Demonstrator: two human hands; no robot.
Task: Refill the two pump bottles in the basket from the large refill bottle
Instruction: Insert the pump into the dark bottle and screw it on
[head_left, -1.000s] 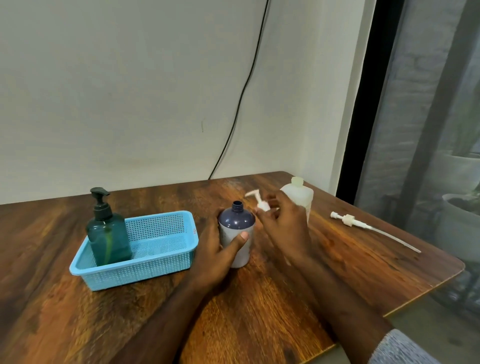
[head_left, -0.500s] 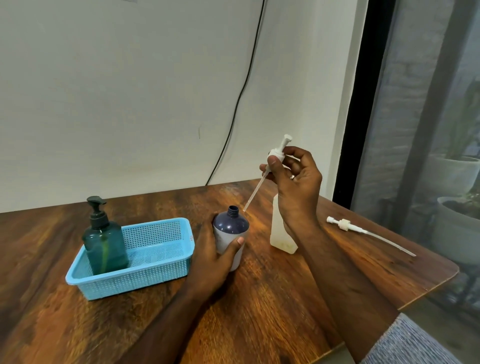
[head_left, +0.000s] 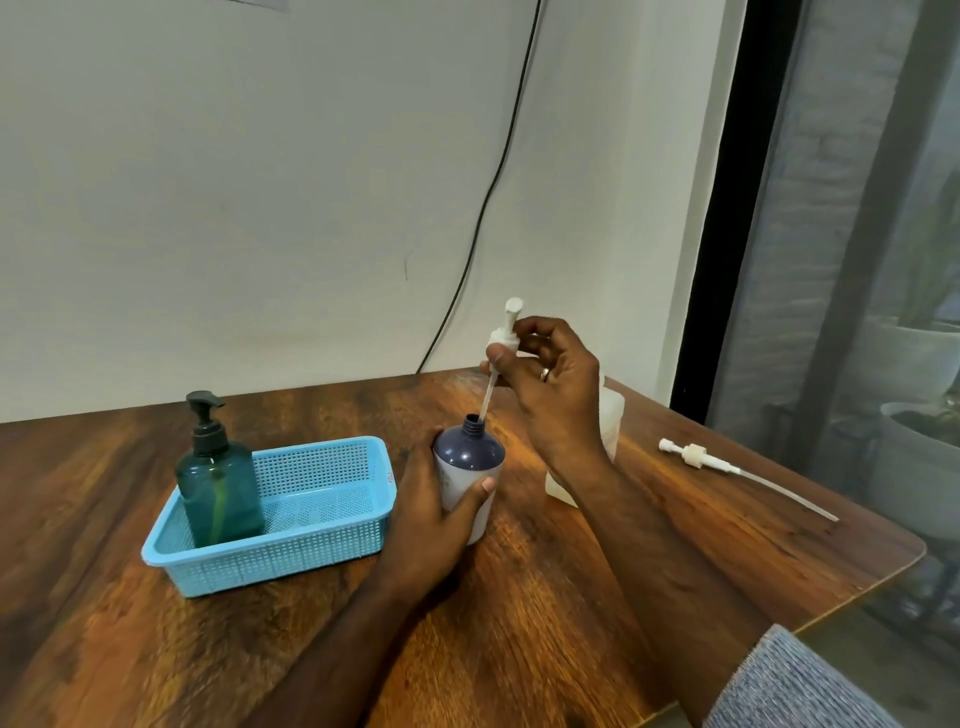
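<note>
The left hand (head_left: 431, 512) was wrapped around the navy bottle (head_left: 470, 475), which stood upright on the table (head_left: 519, 623) with its neck uncapped; the thumb pressed its near side and the fingers curled behind. Above it and slightly to the right, the right hand (head_left: 553, 387) pinched a white pump (head_left: 503, 338) by its collar, thumb in front and fingers curled behind, a ring (head_left: 544, 373) showing on one finger. The pump's nozzle pointed up and its thin tube (head_left: 486, 397) slanted down — the tip was at the bottle's mouth, though whether it had entered the neck could not be told.

Behind the right wrist stood the pale refill bottle (head_left: 608, 431), mostly hidden by the hand and forearm; only its right side and lower corner showed. Farther right of that hand, well apart from it, a second pump (head_left: 693, 454) lay flat on the wood, its long tube trailing toward the table's right edge.

Just left of the left hand sat the blue basket (head_left: 291, 551), its right wall near the knuckles. In the basket's left end stood the teal bottle (head_left: 218, 493) — upright, its black pump head on.

A grey-blue sleeve (head_left: 789, 686) showed at the right forearm's near end, and a black cable (head_left: 483, 208) ran down the wall behind the hands
</note>
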